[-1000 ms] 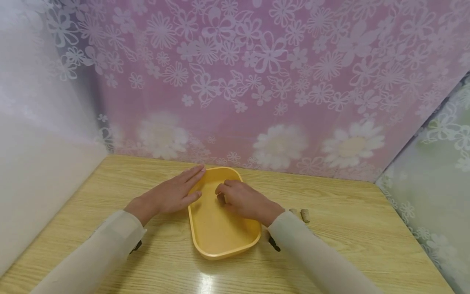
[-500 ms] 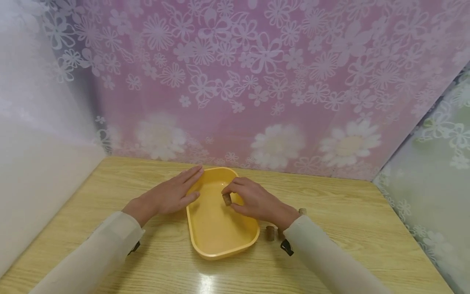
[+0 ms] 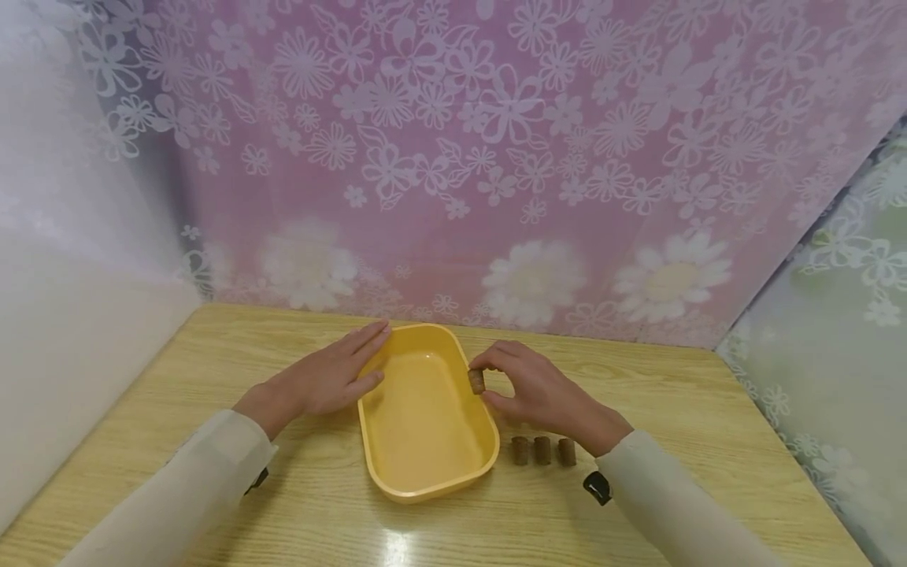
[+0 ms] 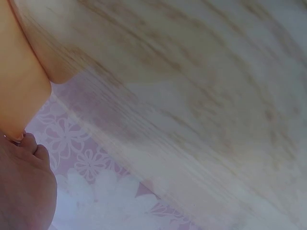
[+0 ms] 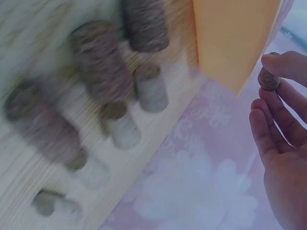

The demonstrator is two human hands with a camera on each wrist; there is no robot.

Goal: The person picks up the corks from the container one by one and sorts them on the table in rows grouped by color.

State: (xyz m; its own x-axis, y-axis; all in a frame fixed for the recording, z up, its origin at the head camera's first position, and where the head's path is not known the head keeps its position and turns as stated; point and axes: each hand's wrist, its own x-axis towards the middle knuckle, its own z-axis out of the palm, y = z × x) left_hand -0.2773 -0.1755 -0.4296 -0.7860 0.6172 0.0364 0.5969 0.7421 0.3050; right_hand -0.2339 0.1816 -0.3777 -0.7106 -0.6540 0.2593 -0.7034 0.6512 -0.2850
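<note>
A yellow rectangular tray (image 3: 425, 409) with rounded corners lies on the table, with nothing inside. My left hand (image 3: 322, 374) rests with straight fingers along its left rim; the left wrist view catches only part of that hand (image 4: 26, 187) beside the tray wall. Just outside the right rim, my right hand (image 3: 542, 390) pinches a short brown cork (image 3: 476, 382) between thumb and fingertips. The right wrist view shows the held cork (image 5: 269, 79) beyond the tray's side (image 5: 235, 38). Three standing corks (image 3: 542, 450) form a row right of the tray.
More corks with paler sides (image 5: 123, 127) stand behind the front row in the right wrist view; my right hand and forearm hide them in the head view. A pink flowered sheet (image 3: 453, 157) hangs at the table's (image 3: 680, 409) back edge.
My right hand has moved from inside the tray rightward to its right rim, the cork in its fingertips. The front row of corks has come into sight. My left hand stays put.
</note>
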